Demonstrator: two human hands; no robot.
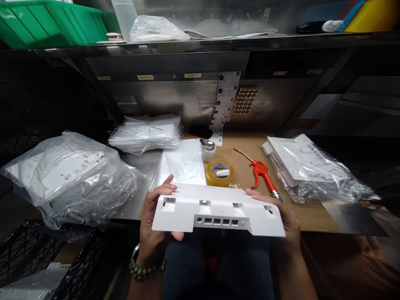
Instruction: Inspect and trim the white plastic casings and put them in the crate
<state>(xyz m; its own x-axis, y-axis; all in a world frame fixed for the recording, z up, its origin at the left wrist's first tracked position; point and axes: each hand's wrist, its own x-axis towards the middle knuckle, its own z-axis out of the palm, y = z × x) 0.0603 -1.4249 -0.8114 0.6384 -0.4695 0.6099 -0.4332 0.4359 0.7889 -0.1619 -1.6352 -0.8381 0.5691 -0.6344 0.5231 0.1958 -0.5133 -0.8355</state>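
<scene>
Between my two hands is a white plastic router housing (218, 204), its edge with a row of square port openings and a round hole turned toward me. My left hand (156, 212) grips its left end, fingers on top and a fingertip showing below. At the right end, my right hand (286, 221) grips it too, with fingers over the top edge. Just beyond the housing lie a roll of yellow tape (220, 183), a red air blow gun (261, 171) and a stack of clear plastic bags (186, 160). A small pump bottle (209, 151) stands behind the tape.
Bagged white housings lie at left (75, 175) and right (309, 166). A tied bundle of plastic sleeves (146, 133) sits at the back left. Above runs a metal shelf (200, 49) with a green bin (53, 25). A black crate (78, 254) is at lower left.
</scene>
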